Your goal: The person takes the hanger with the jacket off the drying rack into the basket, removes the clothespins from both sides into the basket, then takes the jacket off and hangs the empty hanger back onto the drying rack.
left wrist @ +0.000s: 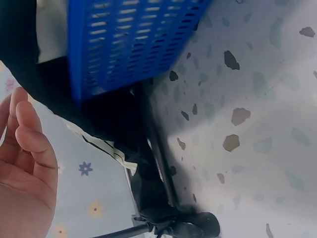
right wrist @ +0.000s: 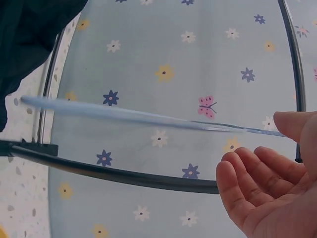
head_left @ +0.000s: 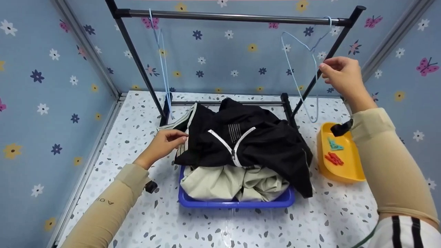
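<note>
A black jacket with a white zipper and pale striped trim lies spread over the blue basket. Light grey-green cloth shows in the basket beneath it. My left hand is at the jacket's left edge, fingertips right by the striped trim; in the left wrist view its fingers are loosely bent beside the black cloth. My right hand is raised beside the light blue wire hanger at the rack's right end. In the right wrist view its fingers are loosely curled with nothing between them.
The black clothes rack stands behind the basket, with another blue hanger at its left end. On the right, a yellow tray holds teal clips and red clips. Flower-patterned panels enclose the speckled floor.
</note>
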The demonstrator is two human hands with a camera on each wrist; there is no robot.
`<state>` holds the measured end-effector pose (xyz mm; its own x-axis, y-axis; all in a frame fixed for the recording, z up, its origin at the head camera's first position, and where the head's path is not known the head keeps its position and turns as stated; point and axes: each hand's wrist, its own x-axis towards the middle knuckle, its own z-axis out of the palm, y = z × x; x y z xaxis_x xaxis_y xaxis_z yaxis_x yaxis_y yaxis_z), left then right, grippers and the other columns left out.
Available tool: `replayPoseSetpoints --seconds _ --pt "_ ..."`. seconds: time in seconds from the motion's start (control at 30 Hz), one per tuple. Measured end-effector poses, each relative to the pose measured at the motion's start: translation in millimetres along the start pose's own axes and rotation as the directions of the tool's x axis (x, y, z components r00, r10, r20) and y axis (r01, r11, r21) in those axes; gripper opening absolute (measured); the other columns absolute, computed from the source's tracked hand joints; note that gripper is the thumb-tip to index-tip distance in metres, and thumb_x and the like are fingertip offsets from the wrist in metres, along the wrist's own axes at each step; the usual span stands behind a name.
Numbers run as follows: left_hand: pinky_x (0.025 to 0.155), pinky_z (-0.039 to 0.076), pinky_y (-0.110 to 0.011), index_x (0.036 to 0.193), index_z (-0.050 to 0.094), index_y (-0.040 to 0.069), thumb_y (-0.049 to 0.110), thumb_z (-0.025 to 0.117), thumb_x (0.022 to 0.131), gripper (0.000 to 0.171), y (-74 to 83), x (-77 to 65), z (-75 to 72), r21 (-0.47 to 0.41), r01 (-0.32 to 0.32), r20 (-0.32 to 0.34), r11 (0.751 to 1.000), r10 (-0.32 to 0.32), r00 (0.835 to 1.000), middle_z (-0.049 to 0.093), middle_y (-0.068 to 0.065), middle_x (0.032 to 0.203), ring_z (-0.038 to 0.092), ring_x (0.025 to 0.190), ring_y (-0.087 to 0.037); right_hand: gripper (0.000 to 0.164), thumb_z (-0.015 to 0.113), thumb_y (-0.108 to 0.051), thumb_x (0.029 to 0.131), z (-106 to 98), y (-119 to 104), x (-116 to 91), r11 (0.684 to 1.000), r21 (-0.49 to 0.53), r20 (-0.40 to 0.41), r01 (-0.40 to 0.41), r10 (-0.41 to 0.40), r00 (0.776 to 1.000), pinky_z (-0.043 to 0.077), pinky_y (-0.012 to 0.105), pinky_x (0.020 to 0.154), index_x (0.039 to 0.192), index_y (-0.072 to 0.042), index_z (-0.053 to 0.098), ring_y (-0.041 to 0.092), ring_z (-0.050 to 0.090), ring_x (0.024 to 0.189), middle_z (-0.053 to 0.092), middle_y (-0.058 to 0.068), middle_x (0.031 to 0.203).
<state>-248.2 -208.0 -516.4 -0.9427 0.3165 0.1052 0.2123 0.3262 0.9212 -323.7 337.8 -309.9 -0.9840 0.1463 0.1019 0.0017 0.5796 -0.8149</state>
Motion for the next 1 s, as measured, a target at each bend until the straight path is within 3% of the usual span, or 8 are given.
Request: replayPoseSetpoints --seconds 0.2,0.33,0.43,0.57,0.7,0.87,1.0 --pt "0.077 0.052 -0.017 0.117 0.078 -0.007 0.011 0.072 0.104 0.022 -9.6 4.2 -0.3 0.029 0.007 -0.055 1.000 -0.005 0.998 0.076 -0.012 0.102 0.063 0.082 -0.004 0.041 0.063 -0.042 0.110 -0.1 24.8 -17.2 0.988 0.152 -0.029 0.001 0.004 1.000 0.058 0.013 0.082 0.136 -0.011 0.068 0.011 0.066 0.098 0.069 -0.006 0.108" --pt "0.081 0.051 -0.017 0.120 0.075 -0.008 0.012 0.073 0.103 0.026 -14.3 7.8 -1.0 0.023 0.035 -0.098 0.999 -0.033 0.995 0.076 -0.014 0.109 0.064 0.087 -0.002 0.039 0.059 -0.047 0.110 0.2 46.8 -28.9 0.980 0.200 -0.049 -0.012 0.022 0.999 0.059 0.014 0.084 0.132 -0.016 0.068 0.012 0.067 0.100 0.069 -0.005 0.110" --pt "0.085 0.050 -0.016 0.125 0.071 -0.008 0.013 0.072 0.104 0.030 -14.5 11.1 -2.3 0.008 0.066 -0.124 0.998 -0.064 0.990 0.074 -0.020 0.119 0.064 0.093 -0.002 0.038 0.059 -0.050 0.110 -0.4 65.8 -36.7 0.965 0.262 -0.056 -0.032 0.049 0.997 0.059 0.015 0.085 0.128 -0.018 0.069 0.012 0.069 0.100 0.070 -0.003 0.111" --pt "0.088 0.051 -0.014 0.137 0.065 -0.008 0.018 0.070 0.106 0.040 -15.0 16.8 -5.5 -0.032 0.134 -0.126 0.990 -0.137 0.982 0.066 -0.026 0.139 0.067 0.108 -0.008 0.036 0.063 -0.051 0.107 0.3 90.5 -43.3 0.937 0.329 -0.010 -0.119 0.130 0.991 0.060 0.017 0.086 0.126 -0.021 0.067 0.013 0.068 0.103 0.069 -0.003 0.115" --pt "0.096 0.058 -0.026 0.151 0.055 -0.004 0.025 0.067 0.109 0.053 -17.3 23.0 -8.4 -0.109 0.234 -0.082 0.966 -0.243 0.967 0.053 -0.027 0.156 0.064 0.129 -0.025 0.042 0.062 -0.051 0.108 8.6 113.2 -45.3 0.943 0.247 0.110 -0.223 0.201 0.973 0.060 0.018 0.091 0.138 -0.022 0.060 0.012 0.066 0.112 0.063 -0.004 0.124" --pt "0.116 0.051 -0.057 0.165 0.040 0.001 0.032 0.065 0.109 0.069 -20.7 30.2 -7.5 -0.198 0.336 0.004 0.921 -0.342 0.940 0.041 -0.025 0.167 0.051 0.147 -0.041 0.079 0.063 -0.053 0.107 27.8 135.2 -43.7 0.954 0.105 0.291 -0.280 0.240 0.926 0.061 0.023 0.097 0.165 -0.007 0.036 0.007 0.065 0.111 0.054 0.014 0.154" --pt "0.107 0.056 -0.049 0.168 0.034 0.002 0.035 0.068 0.107 0.077 -24.5 36.7 -3.9 -0.211 0.383 0.053 0.900 -0.380 0.923 0.041 -0.023 0.169 0.052 0.147 -0.041 0.091 0.066 -0.053 0.106 44.4 147.1 -43.1 0.950 0.064 0.375 -0.305 0.260 0.890 0.060 0.031 0.105 0.171 -0.004 0.025 0.019 0.062 0.123 0.040 0.024 0.168"
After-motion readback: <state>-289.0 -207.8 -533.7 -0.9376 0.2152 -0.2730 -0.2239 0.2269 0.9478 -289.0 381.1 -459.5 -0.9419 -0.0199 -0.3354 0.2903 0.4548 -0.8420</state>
